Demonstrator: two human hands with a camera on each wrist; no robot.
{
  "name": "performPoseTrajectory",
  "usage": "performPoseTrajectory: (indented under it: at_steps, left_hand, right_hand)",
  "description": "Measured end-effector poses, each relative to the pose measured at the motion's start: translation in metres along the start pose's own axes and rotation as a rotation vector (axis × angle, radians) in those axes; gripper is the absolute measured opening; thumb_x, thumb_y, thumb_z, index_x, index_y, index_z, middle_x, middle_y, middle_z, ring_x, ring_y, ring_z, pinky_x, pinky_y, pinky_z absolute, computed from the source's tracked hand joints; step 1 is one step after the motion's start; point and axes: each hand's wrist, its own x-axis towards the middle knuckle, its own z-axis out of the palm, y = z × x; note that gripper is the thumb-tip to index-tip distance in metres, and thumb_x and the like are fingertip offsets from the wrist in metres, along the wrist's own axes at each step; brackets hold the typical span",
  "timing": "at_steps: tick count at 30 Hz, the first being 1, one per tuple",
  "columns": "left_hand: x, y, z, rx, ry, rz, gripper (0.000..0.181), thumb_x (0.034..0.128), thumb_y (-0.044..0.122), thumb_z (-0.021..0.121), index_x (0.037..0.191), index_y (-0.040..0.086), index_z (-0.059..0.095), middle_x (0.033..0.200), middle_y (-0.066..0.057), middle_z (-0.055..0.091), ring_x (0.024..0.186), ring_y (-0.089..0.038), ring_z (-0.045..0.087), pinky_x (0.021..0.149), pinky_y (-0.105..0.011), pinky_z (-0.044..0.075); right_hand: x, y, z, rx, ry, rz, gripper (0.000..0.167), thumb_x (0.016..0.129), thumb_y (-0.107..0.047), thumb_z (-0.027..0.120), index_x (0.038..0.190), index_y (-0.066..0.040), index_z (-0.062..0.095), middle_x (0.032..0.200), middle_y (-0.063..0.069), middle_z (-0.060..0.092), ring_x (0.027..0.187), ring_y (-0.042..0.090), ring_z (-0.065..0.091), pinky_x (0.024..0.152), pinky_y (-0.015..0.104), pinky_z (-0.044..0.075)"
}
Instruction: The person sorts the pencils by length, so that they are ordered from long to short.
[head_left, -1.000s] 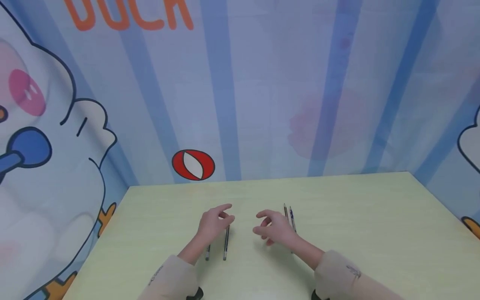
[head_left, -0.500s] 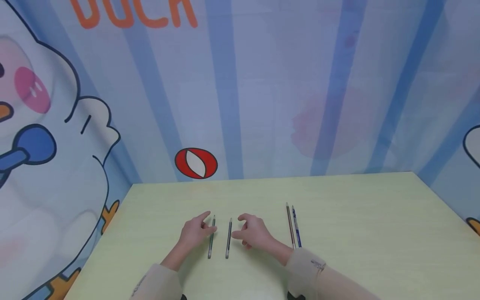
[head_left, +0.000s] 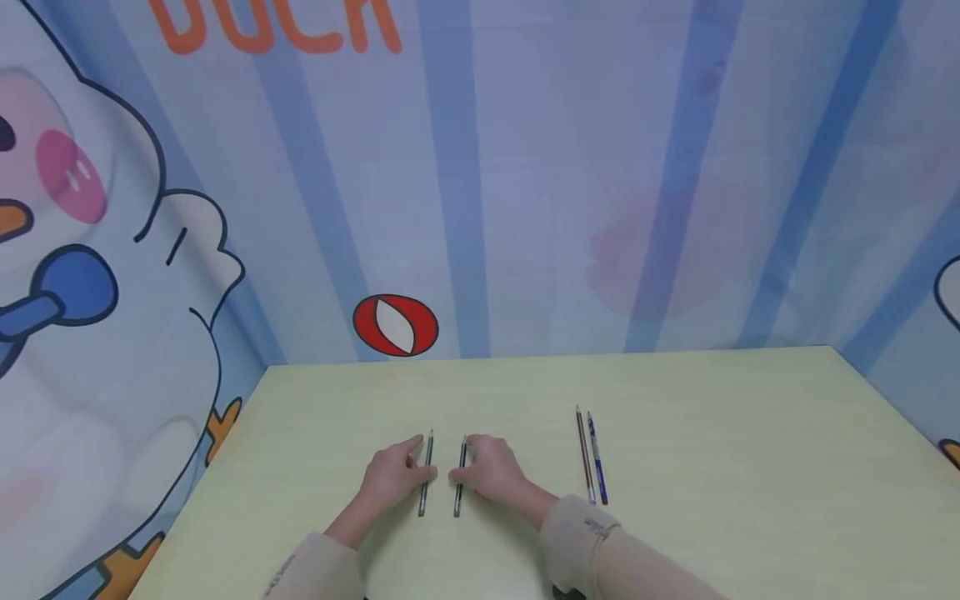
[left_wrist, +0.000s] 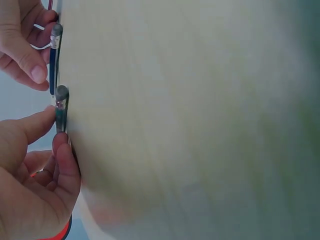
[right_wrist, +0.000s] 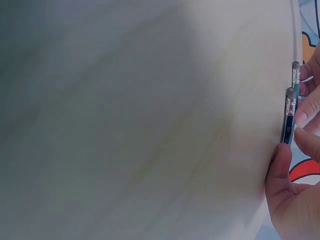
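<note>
Two pencils lie side by side on the table, eraser ends toward me. My left hand (head_left: 387, 478) pinches the green pencil (head_left: 423, 500) on the left, thumb across it and fingers on its outer side. Around the dark blue pencil (head_left: 458, 500) beside it, the thumb and fingers of my right hand (head_left: 495, 472) close from both sides. In the left wrist view the green pencil's eraser end (left_wrist: 61, 94) sticks out between thumb and finger. The dark pencil's eraser end (right_wrist: 290, 102) shows likewise in the right wrist view. Curled fingers partly hide both shafts.
Two more pencils, a reddish-brown one (head_left: 584, 450) and a blue patterned one (head_left: 597, 458), lie close together to the right of my right hand. The pale yellow table (head_left: 712, 442) ends at a striped blue cartoon backdrop (head_left: 540, 208).
Both hands have moved left from between the pencil pairs to the left pair and come down. The right hand's thumb has crossed over the dark pencil, and the fingers have closed in.
</note>
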Motion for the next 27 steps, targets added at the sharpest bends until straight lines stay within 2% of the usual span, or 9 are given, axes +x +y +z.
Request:
performPoseTrajectory:
  at_steps: [2, 4, 6, 9, 14, 22, 27]
  left_hand:
    - [0.0004, -0.0002, 0.0009, 0.01, 0.007, 0.008, 0.057, 0.0783, 0.023, 0.065, 0.127, 0.001, 0.045, 0.063, 0.0, 0.051, 0.05, -0.009, 0.039, 0.046, -0.021, 0.031]
    - [0.0009, -0.0005, 0.0014, 0.025, 0.009, 0.015, 0.056, 0.0782, 0.023, 0.065, 0.126, 0.001, 0.046, 0.064, 0.0, 0.052, 0.05, -0.009, 0.04, 0.046, -0.021, 0.031]
    - [0.0011, -0.0005, 0.0018, 0.036, 0.005, 0.019, 0.055, 0.0782, 0.024, 0.065, 0.125, 0.001, 0.047, 0.065, 0.0, 0.053, 0.051, -0.009, 0.041, 0.047, -0.021, 0.032]
    - [0.0011, -0.0003, 0.002, 0.051, 0.006, 0.023, 0.053, 0.0782, 0.023, 0.064, 0.124, 0.002, 0.049, 0.067, 0.0, 0.055, 0.053, -0.009, 0.042, 0.048, -0.021, 0.033]
    - [0.0006, 0.0007, 0.0026, 0.071, 0.016, 0.035, 0.049, 0.0775, 0.023, 0.065, 0.121, 0.003, 0.053, 0.065, 0.001, 0.054, 0.052, -0.009, 0.042, 0.047, -0.021, 0.032]
    - [0.0009, 0.0032, 0.0022, 0.098, 0.017, 0.042, 0.046, 0.0772, 0.019, 0.064, 0.119, 0.003, 0.054, 0.062, 0.001, 0.054, 0.048, -0.008, 0.041, 0.044, -0.02, 0.032]
    - [-0.0001, 0.0055, 0.0015, 0.123, 0.021, 0.054, 0.044, 0.0765, 0.015, 0.062, 0.119, 0.003, 0.054, 0.054, 0.002, 0.048, 0.044, -0.008, 0.036, 0.042, -0.021, 0.028]
  right_hand:
    - [0.0021, -0.0004, 0.0022, -0.054, 0.018, -0.012, 0.052, 0.07, -0.02, 0.072, 0.111, 0.006, 0.054, 0.077, 0.015, 0.064, 0.056, 0.014, 0.05, 0.053, 0.026, 0.044]
    - [0.0038, -0.0008, 0.0042, -0.098, 0.029, -0.016, 0.043, 0.069, -0.02, 0.072, 0.102, 0.004, 0.059, 0.075, 0.008, 0.06, 0.059, 0.013, 0.047, 0.054, 0.024, 0.04]
    - [0.0045, -0.0013, 0.0056, -0.105, 0.025, -0.005, 0.036, 0.069, -0.019, 0.073, 0.095, 0.002, 0.061, 0.062, 0.002, 0.051, 0.053, 0.012, 0.044, 0.048, 0.022, 0.035]
    - [0.0038, -0.0019, 0.0059, -0.111, 0.018, 0.007, 0.027, 0.07, -0.016, 0.071, 0.089, 0.0, 0.061, 0.057, -0.002, 0.042, 0.047, 0.01, 0.038, 0.043, 0.02, 0.03]
    - [0.0016, -0.0022, 0.0039, -0.126, 0.006, 0.007, 0.013, 0.071, -0.009, 0.068, 0.077, -0.002, 0.058, 0.056, -0.002, 0.043, 0.044, 0.009, 0.038, 0.04, 0.019, 0.03]
    - [0.0032, -0.0008, 0.004, -0.112, -0.003, 0.007, 0.006, 0.072, -0.005, 0.065, 0.076, -0.002, 0.062, 0.053, -0.003, 0.044, 0.041, 0.007, 0.039, 0.039, 0.018, 0.031]
    - [0.0039, 0.0007, 0.0042, -0.097, -0.001, -0.002, 0.023, 0.072, -0.003, 0.063, 0.094, 0.002, 0.064, 0.061, 0.001, 0.053, 0.042, 0.008, 0.042, 0.039, 0.019, 0.034]
